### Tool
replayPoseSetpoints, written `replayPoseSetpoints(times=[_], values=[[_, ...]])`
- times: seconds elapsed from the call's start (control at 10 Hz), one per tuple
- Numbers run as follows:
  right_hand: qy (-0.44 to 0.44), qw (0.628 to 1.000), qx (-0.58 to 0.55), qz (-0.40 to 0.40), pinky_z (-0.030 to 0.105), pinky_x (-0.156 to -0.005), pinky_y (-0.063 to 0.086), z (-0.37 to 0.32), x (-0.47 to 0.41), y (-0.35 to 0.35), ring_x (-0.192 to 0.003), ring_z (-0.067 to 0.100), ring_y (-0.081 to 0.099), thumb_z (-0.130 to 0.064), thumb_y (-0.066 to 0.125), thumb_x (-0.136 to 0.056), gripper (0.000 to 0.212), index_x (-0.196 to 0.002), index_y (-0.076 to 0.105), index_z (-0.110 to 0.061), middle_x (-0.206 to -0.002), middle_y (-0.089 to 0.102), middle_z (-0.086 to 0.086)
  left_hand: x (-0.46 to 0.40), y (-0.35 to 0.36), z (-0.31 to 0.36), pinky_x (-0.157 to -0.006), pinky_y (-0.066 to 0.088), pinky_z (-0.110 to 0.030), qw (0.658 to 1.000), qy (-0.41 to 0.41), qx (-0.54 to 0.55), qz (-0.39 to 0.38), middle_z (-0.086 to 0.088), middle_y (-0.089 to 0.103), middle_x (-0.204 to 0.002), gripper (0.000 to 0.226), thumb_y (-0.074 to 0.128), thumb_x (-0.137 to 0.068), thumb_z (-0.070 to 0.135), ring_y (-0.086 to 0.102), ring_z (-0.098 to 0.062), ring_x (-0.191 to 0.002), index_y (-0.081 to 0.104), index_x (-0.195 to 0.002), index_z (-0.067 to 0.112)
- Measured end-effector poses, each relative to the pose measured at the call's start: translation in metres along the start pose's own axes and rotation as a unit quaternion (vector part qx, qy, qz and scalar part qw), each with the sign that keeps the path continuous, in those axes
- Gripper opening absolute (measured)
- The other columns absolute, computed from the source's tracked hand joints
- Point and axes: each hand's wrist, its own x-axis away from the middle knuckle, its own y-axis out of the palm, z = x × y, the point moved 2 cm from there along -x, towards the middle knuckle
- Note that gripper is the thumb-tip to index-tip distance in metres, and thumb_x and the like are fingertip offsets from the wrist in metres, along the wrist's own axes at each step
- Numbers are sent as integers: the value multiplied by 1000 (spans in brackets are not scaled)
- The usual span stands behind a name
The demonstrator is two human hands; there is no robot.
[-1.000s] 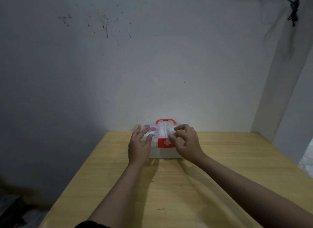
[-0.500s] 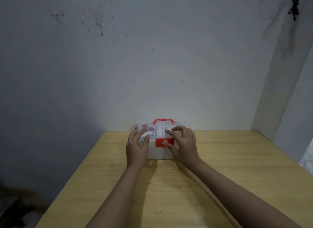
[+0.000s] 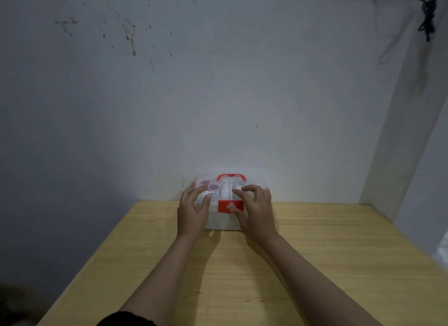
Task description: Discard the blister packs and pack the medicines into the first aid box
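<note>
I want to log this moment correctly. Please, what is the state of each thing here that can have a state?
first aid box: lid shut, standing on the wooden table against the wall.
red handle: raised upright.
red latch: lies flat against the front.
left hand: fingers straight, resting on the lid.
right hand: fingers bent, fingertips on the lid, thumb by the latch.

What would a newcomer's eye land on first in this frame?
The white first aid box with its red latch and red handle, at the far edge of the wooden table against the wall. Both hands rest on it: left hand on the lid, right hand by the latch.
</note>
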Motion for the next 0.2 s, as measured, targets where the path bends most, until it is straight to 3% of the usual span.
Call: replayPoseSetpoints(times=[0.1,0.2], values=[[5,1000,13,-12,61,-102,36,-7,0,-5,-115,28,51,-37,68,-79,44,-119,57,-23,-118,58,8,0,0,11,-98,38,-31,999,-31,-9,-13,-2,34,-152,29,55,-93,26,29,-19,-141,53,-118,40],[-3,1000,-24,20,62,-109,26,-14,13,-15,-135,27,37,-44,60,-85,55,-134,45,-24,-139,49,7,13,0,26,-102,30,-29,997,-46,2,-56,-1,-2,-161,53,43,-97,35,13,-19,-145,22,-145,39]])
